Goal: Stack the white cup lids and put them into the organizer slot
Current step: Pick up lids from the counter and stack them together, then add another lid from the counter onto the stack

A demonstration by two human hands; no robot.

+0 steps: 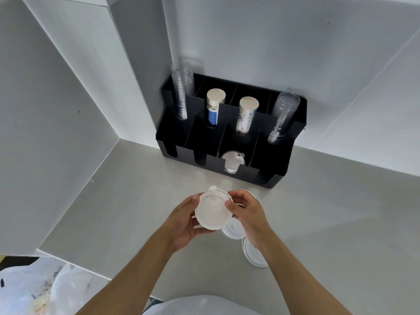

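A small stack of white cup lids [212,211] is held above the counter between both hands. My left hand [183,221] cups it from below and the left. My right hand [246,211] pinches its right rim. Under the hands another white lid [234,230] lies on the counter, and two more lids [254,253] lie to the right of my right forearm. The black organizer [268,176] stands against the wall, and its third front slot holds white lids [231,161].
The organizer's rear slots hold clear plastic cups [181,92], two stacks of paper cups [214,105] and more clear cups [283,114]. The grey counter [341,223] meets white walls at left and back. A white plastic bag [45,289] sits below the counter's left edge.
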